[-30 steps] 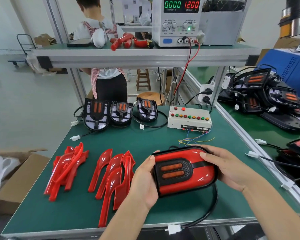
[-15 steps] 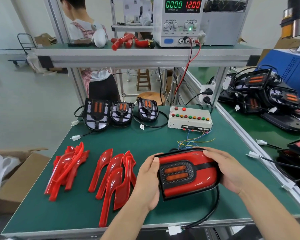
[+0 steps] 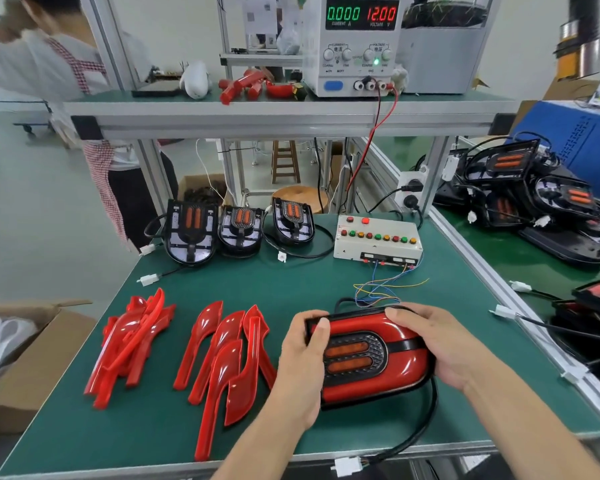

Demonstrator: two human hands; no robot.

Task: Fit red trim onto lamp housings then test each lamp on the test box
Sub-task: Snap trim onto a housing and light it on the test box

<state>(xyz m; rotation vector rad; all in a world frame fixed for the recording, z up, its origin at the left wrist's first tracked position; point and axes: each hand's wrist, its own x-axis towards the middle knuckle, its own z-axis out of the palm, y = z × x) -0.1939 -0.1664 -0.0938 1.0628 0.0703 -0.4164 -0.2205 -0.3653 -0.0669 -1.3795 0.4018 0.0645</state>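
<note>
Compared with the earlier frames, both hands have lowered the lamp housing point(image 3: 368, 355) slightly toward the lower centre of the frame, and the person point(image 3: 66, 98) at upper left has shifted further left. Left hand point(image 3: 300, 368) grips the housing's left end, thumb pressed on the red trim. Right hand point(image 3: 440, 344) grips the right end, fingers curled over the top edge. Loose red trim pieces point(image 3: 222, 362) lie at lower left on the green table point(image 3: 291, 285). Test box point(image 3: 378, 240) sits right of centre, apart from the housing.
</note>
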